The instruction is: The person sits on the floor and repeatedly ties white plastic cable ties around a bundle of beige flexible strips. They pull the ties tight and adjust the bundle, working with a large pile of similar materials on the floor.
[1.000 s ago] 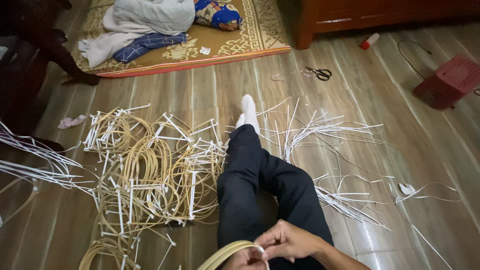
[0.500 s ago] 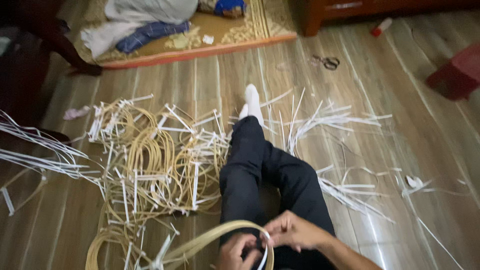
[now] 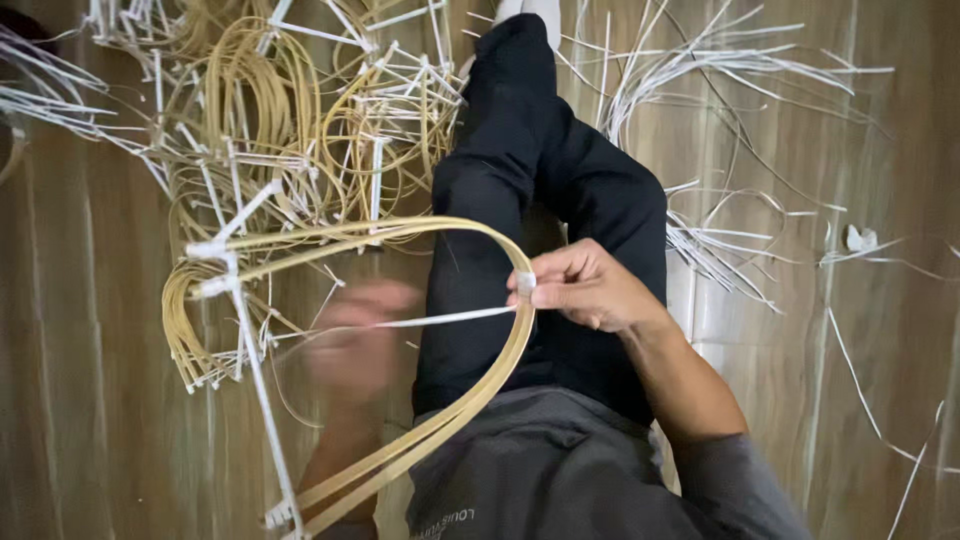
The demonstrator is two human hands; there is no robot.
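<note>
I sit on the floor with my legs in dark trousers (image 3: 545,180) stretched out. My right hand (image 3: 585,285) pinches a bent bundle of pale yellow cane strips (image 3: 440,235) where a white strip is wrapped around it. From that wrap a white plastic strip (image 3: 440,318) runs left to my left hand (image 3: 355,340), which is blurred with motion and grips the strip's far end. The cane bundle arcs over my left thigh and down toward my waist. White ties bind its left ends (image 3: 210,265).
A heap of bent cane hoops with white ties (image 3: 290,120) lies on the wooden floor left of my legs. Loose white strips (image 3: 720,100) are scattered to the right, with more at the far left (image 3: 40,100).
The camera has tilted down and closer. The cane bundle has come up over my lap, and my left hand has moved away to the left, drawing the white strip out.
</note>
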